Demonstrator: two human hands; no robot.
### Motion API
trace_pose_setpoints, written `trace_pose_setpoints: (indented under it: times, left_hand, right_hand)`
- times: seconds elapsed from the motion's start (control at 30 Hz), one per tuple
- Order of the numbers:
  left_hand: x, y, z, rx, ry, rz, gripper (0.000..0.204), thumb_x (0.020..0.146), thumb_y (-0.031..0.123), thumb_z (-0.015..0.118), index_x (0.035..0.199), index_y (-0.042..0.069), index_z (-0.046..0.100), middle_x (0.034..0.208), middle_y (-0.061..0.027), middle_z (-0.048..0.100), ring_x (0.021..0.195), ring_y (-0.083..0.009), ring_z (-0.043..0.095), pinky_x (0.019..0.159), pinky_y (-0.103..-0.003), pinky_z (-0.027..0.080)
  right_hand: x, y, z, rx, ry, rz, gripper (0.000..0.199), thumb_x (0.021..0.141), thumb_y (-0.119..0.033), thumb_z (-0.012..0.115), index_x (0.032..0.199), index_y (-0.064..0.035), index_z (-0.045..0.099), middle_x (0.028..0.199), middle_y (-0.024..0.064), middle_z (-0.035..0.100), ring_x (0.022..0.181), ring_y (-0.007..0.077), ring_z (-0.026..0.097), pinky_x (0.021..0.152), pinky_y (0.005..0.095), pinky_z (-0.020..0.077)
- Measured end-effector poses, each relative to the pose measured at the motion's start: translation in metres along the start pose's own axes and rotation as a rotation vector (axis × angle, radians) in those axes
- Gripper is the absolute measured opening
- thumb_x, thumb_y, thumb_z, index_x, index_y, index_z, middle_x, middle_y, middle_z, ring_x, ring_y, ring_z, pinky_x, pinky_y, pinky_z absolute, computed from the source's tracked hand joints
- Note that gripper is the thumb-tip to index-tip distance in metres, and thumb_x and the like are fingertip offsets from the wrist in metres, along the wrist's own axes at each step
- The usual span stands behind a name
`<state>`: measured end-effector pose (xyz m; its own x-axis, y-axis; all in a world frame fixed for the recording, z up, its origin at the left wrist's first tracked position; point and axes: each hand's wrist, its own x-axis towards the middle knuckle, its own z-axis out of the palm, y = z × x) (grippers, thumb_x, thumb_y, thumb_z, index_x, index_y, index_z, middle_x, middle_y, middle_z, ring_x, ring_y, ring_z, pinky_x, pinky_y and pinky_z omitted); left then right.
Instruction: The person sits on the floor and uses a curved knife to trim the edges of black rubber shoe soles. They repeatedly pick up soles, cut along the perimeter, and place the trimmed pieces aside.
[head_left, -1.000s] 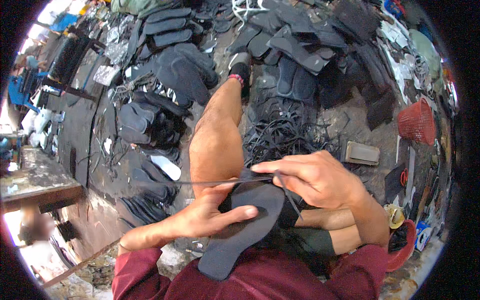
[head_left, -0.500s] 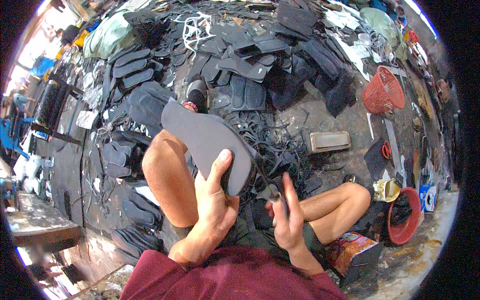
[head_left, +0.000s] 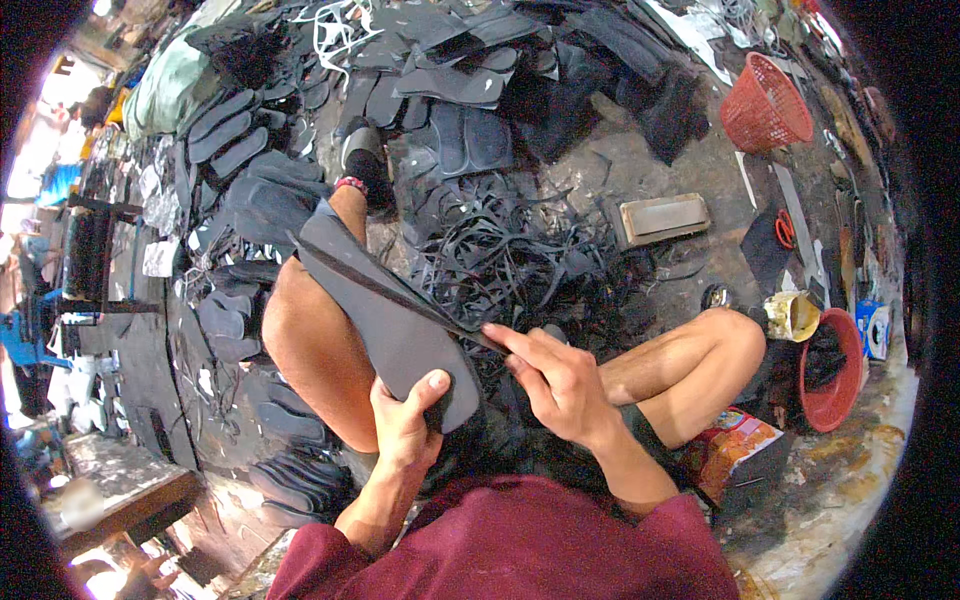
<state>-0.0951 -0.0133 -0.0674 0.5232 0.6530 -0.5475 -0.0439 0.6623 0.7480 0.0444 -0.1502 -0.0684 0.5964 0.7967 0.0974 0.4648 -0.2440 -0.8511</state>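
My left hand [head_left: 408,420] grips a grey, flat shoe sole [head_left: 400,335] by its near end, thumb on top. The sole lies slantwise above my bent left leg, its far end pointing up and left. A thin dark strip [head_left: 385,283] runs along its right edge. My right hand [head_left: 552,385] is closed, with the forefinger stretched toward that edge near the strip's near end. Something slim and dark shows under its fingers; whether it is a blade or part of the strip I cannot tell. Beyond the sole lies a tangled heap of black offcut strips [head_left: 500,235].
Stacks of dark soles [head_left: 240,140] and black sheets lie at the left and far side. Rightward are a pale block [head_left: 663,218], red scissors [head_left: 785,229], a red basket [head_left: 765,105], a tin [head_left: 793,316] and a red tub [head_left: 835,385]. A wooden bench [head_left: 130,490] stands at left.
My right hand has moved up to the sole's right edge and turned palm down. The sole has tilted and shifted left and down, and the dark strip now shows along it.
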Motion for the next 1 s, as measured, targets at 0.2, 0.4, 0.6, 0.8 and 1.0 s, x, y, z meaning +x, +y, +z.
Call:
trace_pose_setpoints:
  times: [0.2, 0.4, 0.6, 0.8, 1.0]
  left_hand:
    - [-0.004, 0.012, -0.011, 0.132, -0.098, -0.063, 0.054, 0.071, 0.01, 0.087, 0.116, 0.0, 0.059, 0.104, -0.0088, 0.067, 0.092, -0.0217, 0.067, 0.084, -0.036, 0.056]
    - [-0.01, 0.019, -0.018, 0.302, -0.261, -0.137, 0.06, 0.072, 0.009, 0.088, 0.123, 0.0, 0.058, 0.111, -0.0096, 0.068, 0.105, -0.0215, 0.064, 0.096, -0.039, 0.051]
    - [0.0, 0.065, -0.005, -0.018, -0.136, 0.122, 0.051, 0.088, 0.029, 0.077, 0.127, 0.0, 0.058, 0.109, -0.0053, 0.069, 0.096, -0.0156, 0.065, 0.088, -0.032, 0.052]
    - [-0.014, 0.084, -0.016, -0.094, -0.156, -0.073, 0.028, 0.094, 0.024, 0.069, 0.11, 0.002, 0.063, 0.103, -0.0053, 0.07, 0.091, -0.0153, 0.067, 0.084, -0.031, 0.053]
    - [-0.006, 0.075, -0.036, -0.117, 0.172, -0.186, 0.023, 0.097, 0.03, 0.065, 0.091, 0.009, 0.071, 0.082, -0.0042, 0.07, 0.074, -0.0145, 0.066, 0.068, -0.029, 0.051]
  right_hand:
    - [0.064, 0.008, 0.056, 0.004, 0.122, -0.143, 0.036, 0.097, -0.023, 0.06, 0.133, -0.0248, 0.062, 0.083, 0.0095, 0.063, 0.071, 0.0332, 0.066, 0.06, 0.0419, 0.0539]
    - [0.113, -0.015, 0.063, 0.216, 0.109, -0.057, 0.034, 0.1, -0.013, 0.057, 0.134, -0.0103, 0.061, 0.103, 0.0156, 0.068, 0.086, 0.0279, 0.067, 0.079, 0.0332, 0.0518]
    - [0.038, -0.04, 0.036, 0.367, 0.029, -0.065, 0.039, 0.098, -0.012, 0.057, 0.137, -0.0103, 0.06, 0.082, 0.0115, 0.06, 0.069, 0.0241, 0.058, 0.066, 0.032, 0.0492]
    - [-0.016, -0.012, 0.023, 0.242, -0.011, -0.171, 0.042, 0.089, -0.004, 0.061, 0.131, -0.0035, 0.063, 0.087, 0.0139, 0.063, 0.073, 0.0288, 0.06, 0.067, 0.0346, 0.0488]
    - [-0.061, 0.008, 0.025, 0.191, -0.089, -0.092, 0.044, 0.082, 0.001, 0.063, 0.126, -0.0061, 0.066, 0.088, 0.0143, 0.064, 0.073, 0.0298, 0.061, 0.065, 0.0364, 0.0495]
